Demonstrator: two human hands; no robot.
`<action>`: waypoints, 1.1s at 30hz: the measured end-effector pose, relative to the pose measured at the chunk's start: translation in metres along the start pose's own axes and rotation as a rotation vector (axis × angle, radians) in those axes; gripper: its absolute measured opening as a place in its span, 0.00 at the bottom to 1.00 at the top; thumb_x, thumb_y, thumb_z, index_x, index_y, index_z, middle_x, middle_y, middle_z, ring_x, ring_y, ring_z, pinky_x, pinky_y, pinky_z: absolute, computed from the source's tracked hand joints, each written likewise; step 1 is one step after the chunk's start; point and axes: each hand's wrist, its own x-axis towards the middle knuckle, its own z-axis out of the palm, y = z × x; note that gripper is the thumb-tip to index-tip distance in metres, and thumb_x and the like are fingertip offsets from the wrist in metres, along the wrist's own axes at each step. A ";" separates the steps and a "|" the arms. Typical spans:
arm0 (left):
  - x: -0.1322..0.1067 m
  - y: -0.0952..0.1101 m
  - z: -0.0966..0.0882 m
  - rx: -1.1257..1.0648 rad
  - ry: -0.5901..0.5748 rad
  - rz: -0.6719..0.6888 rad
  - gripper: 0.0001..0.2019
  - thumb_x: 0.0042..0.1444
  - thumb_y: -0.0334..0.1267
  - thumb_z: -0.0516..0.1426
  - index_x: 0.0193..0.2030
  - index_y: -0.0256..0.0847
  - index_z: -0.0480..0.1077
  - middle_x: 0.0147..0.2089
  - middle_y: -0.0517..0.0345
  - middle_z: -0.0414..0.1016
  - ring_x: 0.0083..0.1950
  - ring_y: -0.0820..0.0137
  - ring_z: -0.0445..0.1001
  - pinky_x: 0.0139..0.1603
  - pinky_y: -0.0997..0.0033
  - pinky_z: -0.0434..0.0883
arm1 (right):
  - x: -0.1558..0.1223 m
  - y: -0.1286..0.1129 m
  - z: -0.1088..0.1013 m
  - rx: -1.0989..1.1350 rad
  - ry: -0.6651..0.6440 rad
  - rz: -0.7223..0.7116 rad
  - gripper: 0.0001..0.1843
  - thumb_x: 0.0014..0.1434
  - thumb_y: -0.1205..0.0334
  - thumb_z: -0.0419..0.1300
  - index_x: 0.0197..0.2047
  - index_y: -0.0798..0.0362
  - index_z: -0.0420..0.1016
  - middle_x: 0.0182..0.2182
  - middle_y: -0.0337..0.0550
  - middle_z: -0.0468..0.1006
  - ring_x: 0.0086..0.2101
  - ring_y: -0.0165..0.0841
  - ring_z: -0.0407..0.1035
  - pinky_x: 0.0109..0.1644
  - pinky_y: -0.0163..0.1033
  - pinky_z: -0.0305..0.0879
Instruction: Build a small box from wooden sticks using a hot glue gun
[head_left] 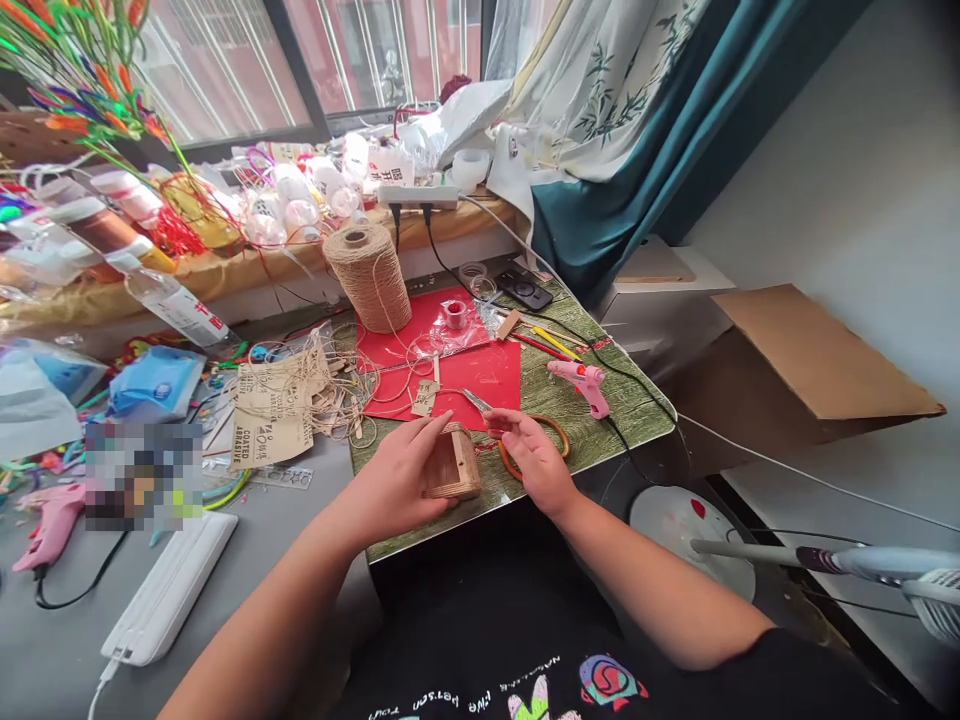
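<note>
My left hand (401, 475) is wrapped round a small wooden box (466, 465) at the table's front edge. Its open side, with a rim of thin strips, faces up and right. Close beside it, my right hand (536, 455) has its fingers closed around the middle of a pair of scissors (565, 440) with orange-yellow loop handles. The blades point up and left over a red sheet (491, 375). The palm hides part of the handles. Just beyond the box lies a small cardboard tag (425, 398), with twine running close to it.
A big twine spool (367, 278) stands behind the red sheet. To the right lie a pink glue gun (583, 385) with a cord and a black phone-like device (525, 288). Loose twine and a sandpaper sheet (274, 410) clutter the left. A power strip (169, 590) lies front left.
</note>
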 end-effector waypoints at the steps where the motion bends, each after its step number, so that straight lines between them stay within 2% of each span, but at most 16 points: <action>1: -0.005 0.000 -0.002 -0.011 0.007 -0.021 0.54 0.52 0.41 0.69 0.81 0.55 0.45 0.74 0.43 0.62 0.73 0.41 0.63 0.71 0.37 0.64 | 0.000 0.000 0.000 0.020 -0.044 -0.014 0.27 0.69 0.42 0.63 0.65 0.44 0.71 0.64 0.50 0.75 0.63 0.43 0.70 0.70 0.55 0.66; 4: -0.018 -0.001 -0.002 -0.045 0.062 -0.071 0.55 0.51 0.36 0.68 0.81 0.55 0.45 0.76 0.44 0.59 0.75 0.42 0.60 0.74 0.37 0.62 | -0.002 0.004 0.000 0.023 -0.194 -0.015 0.39 0.63 0.38 0.68 0.71 0.44 0.64 0.69 0.54 0.69 0.67 0.46 0.66 0.72 0.58 0.64; 7: -0.026 -0.006 0.000 -0.097 0.118 -0.096 0.55 0.49 0.35 0.69 0.80 0.57 0.46 0.76 0.45 0.58 0.75 0.42 0.60 0.75 0.36 0.62 | -0.005 0.007 0.004 -0.041 -0.276 -0.001 0.43 0.62 0.40 0.70 0.73 0.43 0.61 0.72 0.53 0.64 0.69 0.46 0.63 0.74 0.58 0.59; 11: -0.036 -0.021 0.006 -0.174 0.191 -0.128 0.55 0.49 0.37 0.71 0.79 0.58 0.48 0.75 0.46 0.58 0.75 0.45 0.61 0.75 0.39 0.62 | -0.006 0.010 0.007 -0.066 -0.283 0.017 0.37 0.66 0.43 0.67 0.72 0.43 0.62 0.71 0.53 0.65 0.68 0.45 0.64 0.73 0.57 0.62; 15: -0.054 -0.043 0.023 -0.252 0.347 -0.136 0.56 0.47 0.40 0.73 0.79 0.54 0.48 0.74 0.44 0.56 0.75 0.46 0.60 0.76 0.41 0.60 | -0.006 0.014 0.005 -0.068 -0.271 0.024 0.33 0.68 0.44 0.65 0.71 0.44 0.63 0.69 0.53 0.67 0.67 0.44 0.65 0.72 0.56 0.65; 17: -0.062 -0.050 0.033 -0.384 0.465 -0.138 0.56 0.47 0.43 0.73 0.79 0.53 0.49 0.75 0.43 0.55 0.76 0.46 0.60 0.76 0.44 0.61 | -0.005 0.016 0.005 -0.057 -0.273 0.014 0.31 0.69 0.46 0.65 0.70 0.43 0.65 0.68 0.52 0.68 0.67 0.44 0.65 0.71 0.56 0.65; 20: -0.070 -0.053 0.041 -0.603 0.623 -0.216 0.55 0.47 0.49 0.73 0.78 0.53 0.52 0.77 0.46 0.55 0.78 0.47 0.57 0.76 0.51 0.63 | -0.004 0.017 0.005 -0.057 -0.283 0.010 0.28 0.69 0.48 0.64 0.68 0.44 0.67 0.65 0.51 0.71 0.66 0.44 0.66 0.70 0.56 0.67; 23: -0.073 -0.051 0.042 -0.841 0.749 -0.313 0.48 0.47 0.54 0.72 0.73 0.49 0.60 0.72 0.47 0.66 0.74 0.50 0.65 0.71 0.55 0.69 | -0.004 0.016 0.006 -0.094 -0.297 0.013 0.25 0.70 0.49 0.63 0.67 0.44 0.69 0.63 0.50 0.73 0.63 0.43 0.70 0.69 0.55 0.69; 26: -0.073 -0.051 0.041 -1.098 0.769 -0.375 0.38 0.49 0.54 0.69 0.66 0.46 0.68 0.62 0.48 0.77 0.63 0.53 0.76 0.62 0.56 0.76 | -0.005 0.013 0.006 -0.183 -0.304 0.002 0.24 0.69 0.50 0.63 0.66 0.44 0.71 0.61 0.50 0.75 0.58 0.41 0.74 0.67 0.54 0.71; 28: -0.073 -0.052 0.040 -1.178 0.766 -0.392 0.33 0.50 0.54 0.66 0.63 0.46 0.72 0.58 0.50 0.80 0.58 0.54 0.79 0.57 0.56 0.79 | -0.005 0.011 0.007 -0.285 -0.302 -0.029 0.23 0.69 0.51 0.64 0.64 0.45 0.73 0.60 0.50 0.76 0.57 0.41 0.74 0.66 0.53 0.72; 30: -0.071 -0.051 0.038 -1.190 0.771 -0.388 0.30 0.54 0.57 0.62 0.61 0.48 0.73 0.56 0.52 0.82 0.58 0.53 0.79 0.55 0.55 0.80 | -0.005 0.008 0.010 -0.393 -0.304 -0.078 0.21 0.68 0.52 0.64 0.62 0.45 0.76 0.58 0.50 0.78 0.57 0.43 0.74 0.64 0.54 0.72; 33: -0.067 -0.047 0.036 -1.175 0.741 -0.374 0.31 0.58 0.62 0.55 0.63 0.50 0.72 0.58 0.51 0.81 0.62 0.52 0.78 0.56 0.52 0.79 | -0.006 0.006 0.018 -0.477 -0.328 -0.161 0.14 0.68 0.53 0.65 0.54 0.46 0.81 0.50 0.50 0.83 0.53 0.44 0.76 0.61 0.55 0.72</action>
